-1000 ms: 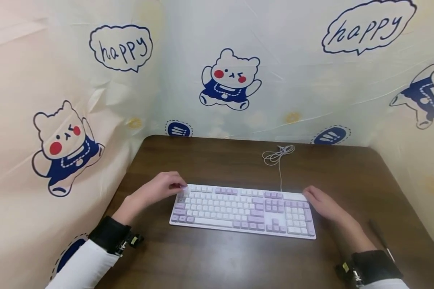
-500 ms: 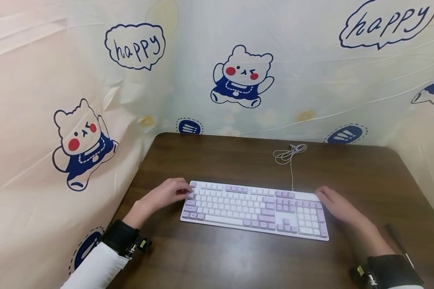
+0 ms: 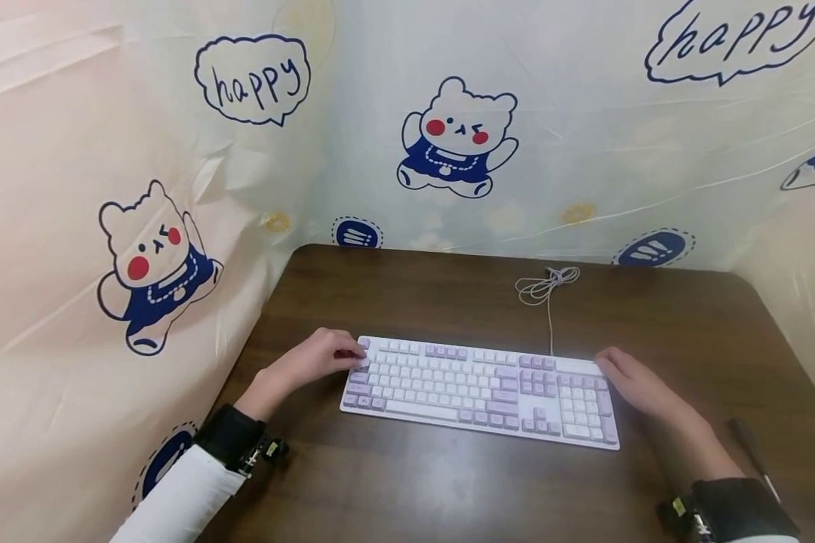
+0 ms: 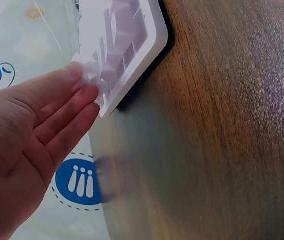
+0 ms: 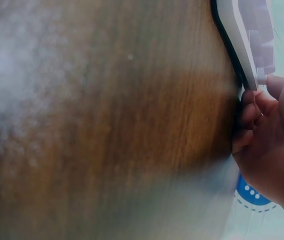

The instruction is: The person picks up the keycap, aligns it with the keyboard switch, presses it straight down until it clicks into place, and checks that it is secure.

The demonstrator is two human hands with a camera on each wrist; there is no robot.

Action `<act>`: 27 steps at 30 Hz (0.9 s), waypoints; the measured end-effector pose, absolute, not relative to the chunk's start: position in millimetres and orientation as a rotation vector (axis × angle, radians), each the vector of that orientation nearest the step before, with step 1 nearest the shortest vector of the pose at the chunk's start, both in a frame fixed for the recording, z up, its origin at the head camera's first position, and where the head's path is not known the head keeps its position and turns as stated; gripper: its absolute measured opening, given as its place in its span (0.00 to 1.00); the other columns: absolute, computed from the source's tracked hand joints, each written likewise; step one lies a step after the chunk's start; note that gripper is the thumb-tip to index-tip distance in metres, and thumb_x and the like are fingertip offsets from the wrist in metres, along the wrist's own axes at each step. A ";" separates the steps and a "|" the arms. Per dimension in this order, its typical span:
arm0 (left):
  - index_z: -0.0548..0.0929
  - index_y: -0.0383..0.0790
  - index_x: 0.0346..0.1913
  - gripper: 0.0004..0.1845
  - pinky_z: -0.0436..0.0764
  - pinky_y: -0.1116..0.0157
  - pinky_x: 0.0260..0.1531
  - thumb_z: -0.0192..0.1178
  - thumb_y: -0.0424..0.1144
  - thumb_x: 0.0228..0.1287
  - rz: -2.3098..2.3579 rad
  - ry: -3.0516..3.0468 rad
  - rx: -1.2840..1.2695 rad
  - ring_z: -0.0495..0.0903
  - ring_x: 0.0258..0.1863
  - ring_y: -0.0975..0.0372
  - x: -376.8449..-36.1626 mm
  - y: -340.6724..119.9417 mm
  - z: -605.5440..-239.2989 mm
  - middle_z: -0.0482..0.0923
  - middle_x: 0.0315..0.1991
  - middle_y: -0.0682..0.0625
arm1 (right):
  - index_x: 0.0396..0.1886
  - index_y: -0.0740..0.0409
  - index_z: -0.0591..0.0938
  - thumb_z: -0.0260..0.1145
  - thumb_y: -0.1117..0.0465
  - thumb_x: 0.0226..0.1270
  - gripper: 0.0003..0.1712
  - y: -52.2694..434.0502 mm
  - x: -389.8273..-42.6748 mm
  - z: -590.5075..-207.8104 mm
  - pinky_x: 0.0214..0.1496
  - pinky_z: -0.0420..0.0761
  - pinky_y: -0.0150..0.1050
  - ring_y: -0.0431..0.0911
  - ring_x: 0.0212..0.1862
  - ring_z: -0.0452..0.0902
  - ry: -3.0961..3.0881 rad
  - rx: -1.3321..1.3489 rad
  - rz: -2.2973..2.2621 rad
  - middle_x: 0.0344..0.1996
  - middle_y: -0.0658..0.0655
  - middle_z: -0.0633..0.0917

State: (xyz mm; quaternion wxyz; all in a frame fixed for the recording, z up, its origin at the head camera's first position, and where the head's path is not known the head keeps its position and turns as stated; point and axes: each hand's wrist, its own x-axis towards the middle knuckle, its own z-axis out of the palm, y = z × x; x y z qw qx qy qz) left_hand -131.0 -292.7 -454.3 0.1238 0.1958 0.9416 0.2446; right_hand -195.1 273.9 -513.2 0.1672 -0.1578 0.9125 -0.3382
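Note:
A white and lilac keyboard (image 3: 441, 388) lies flat on the brown table (image 3: 448, 490). My left hand (image 3: 321, 354) is at its upper left edge, just below the corner key. In the left wrist view, the thumb and fingers of that hand pinch a small pale piece, like a keycap (image 4: 89, 74), at the keyboard's edge; whether it is seated cannot be told. My right hand (image 3: 632, 381) grips the keyboard's upper right corner. In the right wrist view, its thumb lies on top and the other fingers curl against the side.
A tied white cable (image 3: 548, 285) runs from the keyboard's back edge. At the right, partly behind the right forearm, lies a thin dark-handled tool (image 3: 750, 445). Patterned cloth (image 3: 367, 136) hangs around the table's back and sides.
The head view has swung left. My left hand has shifted slightly forward along the keyboard's left edge, uncovering the corner key. My right hand stays at the right corner.

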 end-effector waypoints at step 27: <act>0.89 0.45 0.48 0.10 0.84 0.61 0.48 0.72 0.33 0.66 0.580 2.763 0.586 0.77 0.41 0.61 -126.5 -285.0 -455.9 0.81 0.44 0.52 | 0.57 0.67 0.76 0.47 0.50 0.87 0.24 274.1 -195.8 -514.9 0.47 0.79 0.50 0.55 0.48 0.80 2.632 -0.451 -0.938 0.45 0.60 0.82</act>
